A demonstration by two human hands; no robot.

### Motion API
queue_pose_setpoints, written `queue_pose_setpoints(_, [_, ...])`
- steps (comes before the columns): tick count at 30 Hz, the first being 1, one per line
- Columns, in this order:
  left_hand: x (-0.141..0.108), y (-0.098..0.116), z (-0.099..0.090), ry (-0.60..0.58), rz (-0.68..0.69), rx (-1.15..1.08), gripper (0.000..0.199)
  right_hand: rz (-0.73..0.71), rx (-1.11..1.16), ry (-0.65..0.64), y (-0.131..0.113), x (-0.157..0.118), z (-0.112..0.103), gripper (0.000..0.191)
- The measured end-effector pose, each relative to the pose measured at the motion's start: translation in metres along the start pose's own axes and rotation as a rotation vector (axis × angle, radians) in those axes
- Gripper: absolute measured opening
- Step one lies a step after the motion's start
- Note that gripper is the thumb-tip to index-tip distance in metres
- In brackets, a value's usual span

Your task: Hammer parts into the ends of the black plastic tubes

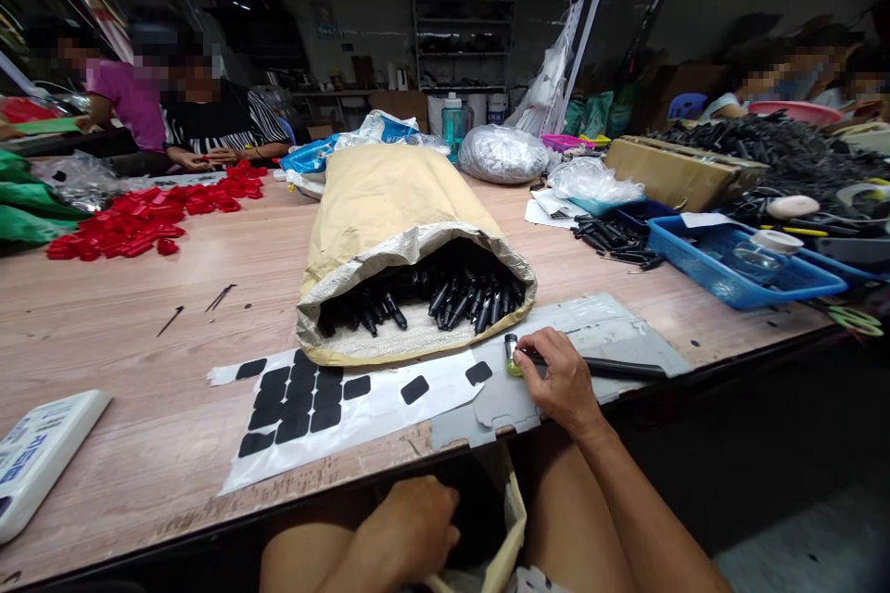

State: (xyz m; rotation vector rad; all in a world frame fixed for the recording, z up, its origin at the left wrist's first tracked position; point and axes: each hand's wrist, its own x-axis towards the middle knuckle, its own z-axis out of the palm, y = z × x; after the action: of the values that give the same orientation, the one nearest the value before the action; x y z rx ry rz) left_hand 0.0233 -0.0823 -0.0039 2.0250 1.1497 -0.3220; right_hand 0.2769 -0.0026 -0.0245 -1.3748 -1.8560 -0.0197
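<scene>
My right hand [562, 382] is closed on a hammer [622, 368] close to its small head, over a grey board [591, 320] at the table's front edge. The hammer's black handle runs out to the right along the board. Below the table edge, my left hand [421, 523] is curled over my lap, beside an open bag [511, 519] between my legs; what its fingers hold, if anything, is hidden. Ahead lies a tan sack [396, 195], its mouth facing me, with many slim black parts [455, 301] inside. A white sheet with black stickers [298, 398] lies before it.
Red pieces [132, 218] are heaped at left, beyond a white device [48, 459]. At right stand a blue basket [737, 278], loose black parts [618, 241] and a cardboard box [681, 171]. A person in stripes [222, 125] works across the table.
</scene>
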Motion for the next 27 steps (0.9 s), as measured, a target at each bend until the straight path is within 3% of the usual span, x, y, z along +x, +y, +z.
queue_pose_setpoints(2, [-0.011,0.005,-0.028,-0.028,0.085,-0.003,0.018,0.000,-0.002,-0.001,0.001,-0.001,0.001,0.006])
queue_pose_setpoints(4, [-0.013,0.003,-0.064,0.096,0.160,-0.009,0.023,0.000,-0.003,0.001,0.001,-0.001,0.001,0.006])
queue_pose_setpoints(6, [-0.002,-0.009,-0.100,0.381,0.017,0.103,0.031,-0.004,0.003,0.005,0.002,-0.001,0.001,0.005])
queue_pose_setpoints(8, [0.018,-0.027,-0.129,0.673,-0.170,0.317,0.050,-0.007,0.015,0.011,0.001,-0.001,0.001,0.006])
queue_pose_setpoints(11, [0.048,-0.053,-0.152,0.790,-0.222,0.550,0.051,-0.007,0.026,0.009,0.000,0.001,0.000,0.007])
queue_pose_setpoints(14, [0.059,-0.061,-0.155,0.786,-0.169,0.625,0.033,-0.003,0.032,0.011,0.000,0.002,-0.001,0.007])
queue_pose_setpoints(17, [0.049,-0.047,-0.146,0.787,-0.092,0.603,0.022,-0.004,0.036,0.016,0.001,0.002,-0.001,0.007])
queue_pose_setpoints(23, [0.035,-0.009,-0.106,0.671,0.168,0.395,0.009,-0.006,0.007,0.005,-0.001,0.002,-0.001,0.007])
queue_pose_setpoints(27, [0.042,-0.016,-0.080,0.742,0.217,0.200,0.020,-0.002,-0.130,0.020,0.000,-0.002,-0.005,0.006])
